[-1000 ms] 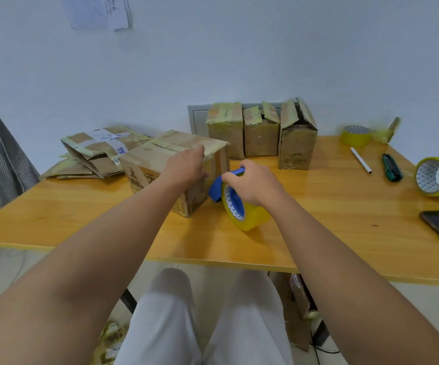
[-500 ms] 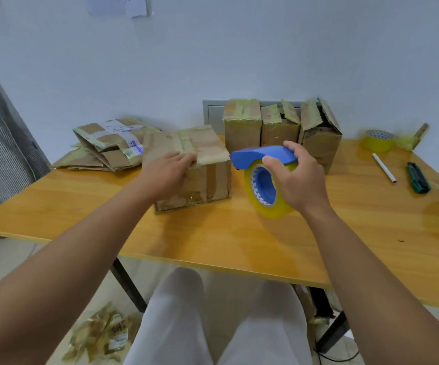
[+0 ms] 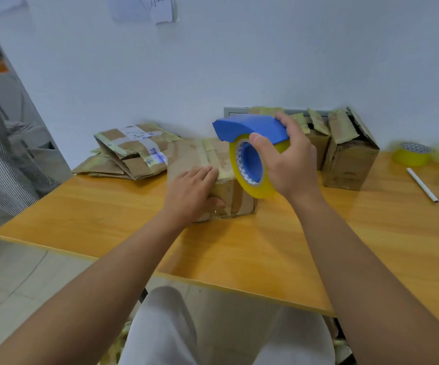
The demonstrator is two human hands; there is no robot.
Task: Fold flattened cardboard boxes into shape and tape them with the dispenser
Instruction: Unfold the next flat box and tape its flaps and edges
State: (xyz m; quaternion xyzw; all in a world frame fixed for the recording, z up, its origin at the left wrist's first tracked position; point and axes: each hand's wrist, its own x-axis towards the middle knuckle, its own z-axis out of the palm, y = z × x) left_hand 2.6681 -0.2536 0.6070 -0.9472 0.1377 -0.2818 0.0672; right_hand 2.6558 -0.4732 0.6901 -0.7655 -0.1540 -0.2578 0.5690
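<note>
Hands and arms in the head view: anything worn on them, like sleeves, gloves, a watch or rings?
Nothing visible. The left hand and right hand are bare, with no gloves, rings or watch showing. Both forearms are uncovered to the frame's edge; no sleeve appears.

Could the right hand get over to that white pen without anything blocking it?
Probably not at once: the table between is bare, but the right hand is gripping the tape dispenser, so it isn't free for the pen.

Near table (image 3: pixel 239 246) lies bare; flattened boxes (image 3: pixel 129 156) crowd back left; taped boxes (image 3: pixel 350 159) back right.
</note>
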